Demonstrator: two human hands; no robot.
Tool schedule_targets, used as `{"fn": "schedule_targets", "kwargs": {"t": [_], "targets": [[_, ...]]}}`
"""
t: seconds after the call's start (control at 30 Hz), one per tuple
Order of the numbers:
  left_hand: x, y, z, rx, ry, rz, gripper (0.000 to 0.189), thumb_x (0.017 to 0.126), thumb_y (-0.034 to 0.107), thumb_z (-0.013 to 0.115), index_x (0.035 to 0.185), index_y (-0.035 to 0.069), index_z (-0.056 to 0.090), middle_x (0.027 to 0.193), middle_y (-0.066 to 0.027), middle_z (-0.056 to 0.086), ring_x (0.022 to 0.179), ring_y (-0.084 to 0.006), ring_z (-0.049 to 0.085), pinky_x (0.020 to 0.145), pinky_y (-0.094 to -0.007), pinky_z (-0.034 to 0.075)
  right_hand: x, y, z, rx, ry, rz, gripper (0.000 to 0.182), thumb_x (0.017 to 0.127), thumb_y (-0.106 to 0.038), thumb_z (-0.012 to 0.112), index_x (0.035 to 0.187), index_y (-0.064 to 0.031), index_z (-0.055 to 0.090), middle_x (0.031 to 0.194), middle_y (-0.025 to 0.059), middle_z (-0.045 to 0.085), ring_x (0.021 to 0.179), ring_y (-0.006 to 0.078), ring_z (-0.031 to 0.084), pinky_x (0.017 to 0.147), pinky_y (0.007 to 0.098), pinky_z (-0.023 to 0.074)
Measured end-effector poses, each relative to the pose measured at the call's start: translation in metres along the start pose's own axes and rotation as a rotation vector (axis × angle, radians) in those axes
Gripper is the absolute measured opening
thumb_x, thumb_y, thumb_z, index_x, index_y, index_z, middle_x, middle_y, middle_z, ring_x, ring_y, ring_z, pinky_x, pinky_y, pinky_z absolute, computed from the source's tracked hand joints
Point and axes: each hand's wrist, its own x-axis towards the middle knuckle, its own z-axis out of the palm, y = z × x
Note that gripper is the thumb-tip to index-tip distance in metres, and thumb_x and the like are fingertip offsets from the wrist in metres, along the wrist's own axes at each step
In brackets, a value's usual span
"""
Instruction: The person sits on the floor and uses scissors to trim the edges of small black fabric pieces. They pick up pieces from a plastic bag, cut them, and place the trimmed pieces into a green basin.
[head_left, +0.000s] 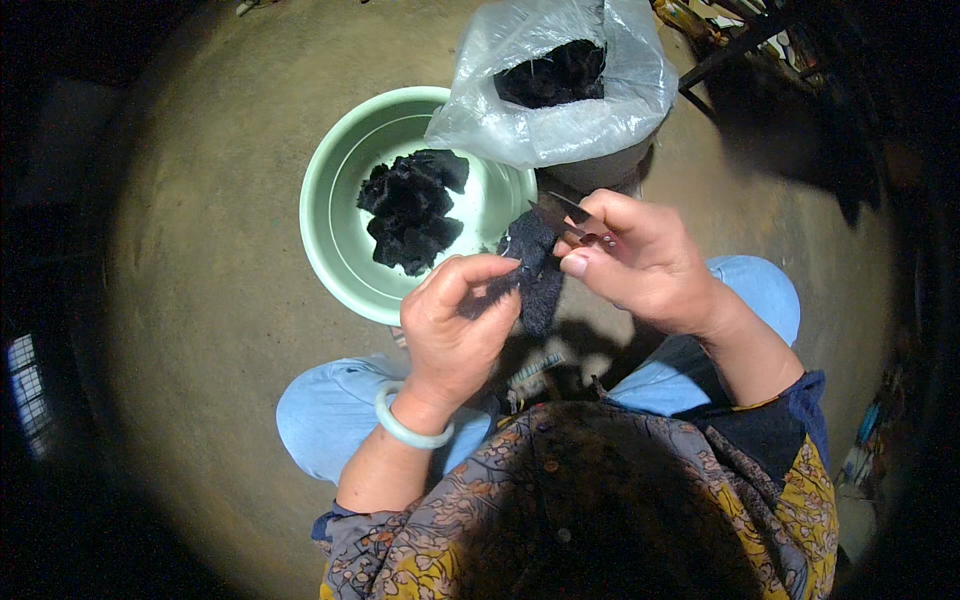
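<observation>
Between thumb and index finger, my left hand (461, 322) pinches a piece of black fuzzy fabric (541, 289), which hangs down between my knees. A few small light specks show on the fabric near those fingertips. My right hand (637, 259) grips a pair of small thread snips (559, 221), their dark blades parted and pointing up and left beside the fabric's top edge. To the left of the fabric, several black furry pieces (412, 206) lie heaped in a light green plastic basin (319, 225).
A clear plastic bag (480, 127) holding more black furry material (555, 75) lines a container behind the basin, overlapping its rim. Dark bars of a frame (739, 49) stand at the upper right. Concrete floor (210, 225) surrounds my light blue-clad knees (330, 412).
</observation>
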Motion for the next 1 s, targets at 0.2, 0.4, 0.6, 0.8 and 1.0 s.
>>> {"fn": "schedule_targets", "kwargs": {"t": [0.2,0.4,0.6,0.8,1.0], "targets": [[0.001,0.002,0.002,0.075,-0.005,0.04,0.019,0.068,-0.005,0.064,0.085,0.002,0.063,0.069,0.0003,0.056,0.062,-0.0062,0.049,0.055,-0.0204,0.039,0.005,0.003,0.008,-0.31,0.028,-0.129,0.009,0.075,-0.008,0.062,0.076,-0.0003,0.058,0.062,0.0055,0.051,0.052,0.0117,0.047,0.047,0.0268,0.0376],[0.003,0.002,0.001,0.168,-0.036,0.148,0.024,0.064,-0.003,0.068,0.086,0.004,0.062,0.068,-0.0066,0.057,0.057,-0.0152,0.055,0.052,-0.0251,0.044,0.006,0.007,0.008,-0.459,0.008,-0.203,0.008,0.075,-0.004,0.061,0.079,0.002,0.059,0.067,0.0081,0.055,0.055,0.012,0.051,0.05,0.0249,0.0393],[0.003,0.0,0.001,0.317,-0.046,0.272,0.026,0.06,0.001,0.069,0.084,0.005,0.061,0.064,-0.0083,0.053,0.055,-0.0244,0.053,0.049,-0.0322,0.042,0.007,0.011,0.008,-0.535,0.003,-0.283,0.009,0.074,-0.005,0.062,0.079,0.0014,0.059,0.067,0.0113,0.055,0.054,0.0197,0.054,0.049,0.0291,0.0408],[0.002,0.0,0.001,0.419,-0.096,0.379,0.03,0.058,0.002,0.07,0.086,0.006,0.06,0.062,-0.008,0.05,0.055,-0.026,0.052,0.05,-0.0353,0.041,0.01,0.019,0.012,-0.622,0.048,-0.447,0.009,0.069,-0.002,0.06,0.077,0.0005,0.058,0.067,0.0129,0.055,0.056,0.0271,0.056,0.05,0.0338,0.0432],[0.002,-0.001,0.001,0.267,0.005,0.223,0.021,0.063,-0.003,0.068,0.082,0.003,0.063,0.066,-0.0062,0.058,0.056,-0.014,0.053,0.051,-0.0246,0.041,0.014,0.013,0.007,-0.588,0.114,-0.387,0.008,0.067,0.001,0.056,0.075,0.0005,0.055,0.064,0.0104,0.052,0.055,0.0201,0.053,0.051,0.0288,0.0419]]}}
